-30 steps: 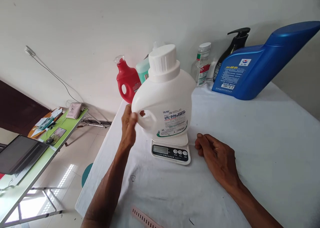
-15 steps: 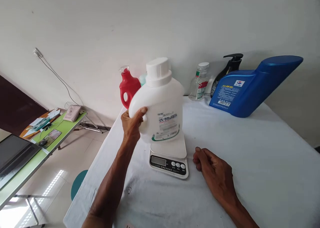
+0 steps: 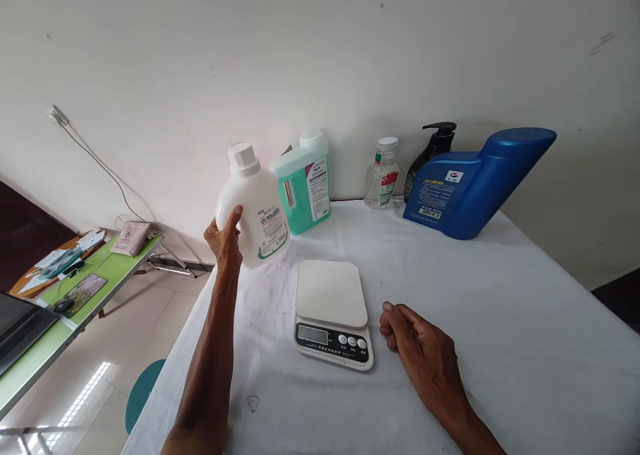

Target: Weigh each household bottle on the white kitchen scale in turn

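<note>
My left hand [image 3: 225, 242] grips a white laundry detergent bottle [image 3: 260, 208] by its side handle, thumb toward me. The bottle is slightly tilted, its white cap on, at the table's left rear. Just behind it to the right is a green liquid bottle [image 3: 300, 182] with a handle and label. A white kitchen scale [image 3: 331, 295] lies in the middle with nothing on its plate; its display looks blank. Resting on the cloth right of the scale, my right hand [image 3: 420, 342] has its fingers curled closed, with nothing visible in them.
Along the wall stand a clear bottle [image 3: 383, 175], a black pump bottle [image 3: 433, 152] and a blue motor oil jug [image 3: 470, 188]. White cloth covers the table. To the left are a green side table [image 3: 107, 268], a laptop [image 3: 23, 328] and a teal stool [image 3: 143, 392].
The white detergent bottle has moved left and back, away from above the scale, in my left hand. The green bottle has come into fuller view. My right hand stays beside the scale.
</note>
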Available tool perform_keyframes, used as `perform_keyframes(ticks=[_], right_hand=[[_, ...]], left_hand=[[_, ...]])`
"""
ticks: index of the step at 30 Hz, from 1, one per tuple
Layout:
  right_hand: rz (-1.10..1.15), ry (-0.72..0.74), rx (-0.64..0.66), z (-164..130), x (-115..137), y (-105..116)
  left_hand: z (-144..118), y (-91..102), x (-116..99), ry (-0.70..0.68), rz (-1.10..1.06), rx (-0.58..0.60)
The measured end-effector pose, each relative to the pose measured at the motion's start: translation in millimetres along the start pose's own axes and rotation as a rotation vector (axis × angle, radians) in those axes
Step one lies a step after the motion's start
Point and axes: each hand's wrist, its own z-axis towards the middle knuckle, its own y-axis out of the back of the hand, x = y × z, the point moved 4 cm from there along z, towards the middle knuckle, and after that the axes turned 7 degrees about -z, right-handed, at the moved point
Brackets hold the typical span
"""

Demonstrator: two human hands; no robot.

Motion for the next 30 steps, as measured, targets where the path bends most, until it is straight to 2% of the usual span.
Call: perform_keyframes(ticks=[5,10,17,21,23,24,27,28,29,30], right_hand=[[-0.013,-0.019,-0.003,0,-1,1],[-0.029,-0.029,0.006,-1,-4,1],[-0.024,-0.031,-0.013,-2,-7,-1],[-0.028,-0.013,-0.029,-3,-8,-2],[-0.010,0.001,-0.035,-4,-7,-1],[0.002,0.007,-0.035,-5,-5,-1],[0.025,0.013,-0.028,-8,0,-1],[0.026,0.014,-0.027,-8,1,-1],[0.025,0.014,-0.025,-8,2,-1],[0.024,0.014,-0.024,-8,3,0]], left_hand=[[9,-4.1,25,0.029,-0.006,-0.008],[17,-1.3,39,0.020,-0.016,-0.021],[15,-0.7,43,-0.074,-0.070,0.020],[18,4.4,42,-0.125,0.055,0.117],[19,10.1,38,-0.167,0.186,0.131],[18,13.6,33,-0.205,0.240,0.098],[3,16.6,2,-0.428,0.291,-0.088],[-7,11.2,-12,-0.520,0.275,-0.121],[-19,0.6,-24,-0.593,0.252,-0.100],[-32,-15.3,-35,-0.639,0.213,-0.032]])
